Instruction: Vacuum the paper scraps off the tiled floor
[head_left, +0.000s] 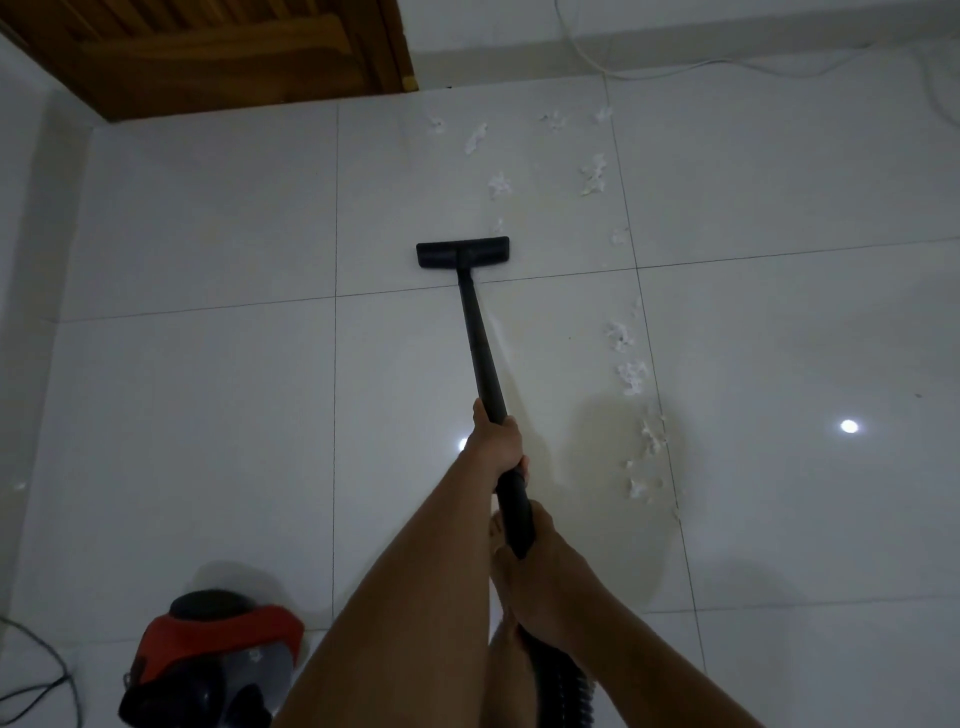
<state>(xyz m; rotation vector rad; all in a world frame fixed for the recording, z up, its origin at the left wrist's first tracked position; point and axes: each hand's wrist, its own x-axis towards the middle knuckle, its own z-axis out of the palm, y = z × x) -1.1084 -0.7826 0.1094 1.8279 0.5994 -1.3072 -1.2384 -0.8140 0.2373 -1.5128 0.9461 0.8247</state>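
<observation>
both hands hold the black tube (480, 348), the left hand (496, 441) wrapped round it farther out and the right hand (543, 574) round its near end, the brush (462, 253) sits on the floor (208, 415), and white scraps (631, 374) lie past it and to its right.

Open tile mid-frame, clutter at the edges
The wand (480, 353) splits the tiled floor (208, 389) down the centre; vacuum body (213, 660) and cable (65, 670) crowd the lower left, a wooden door (208, 52) the upper left, a white cord (722, 62) the upper right.
</observation>
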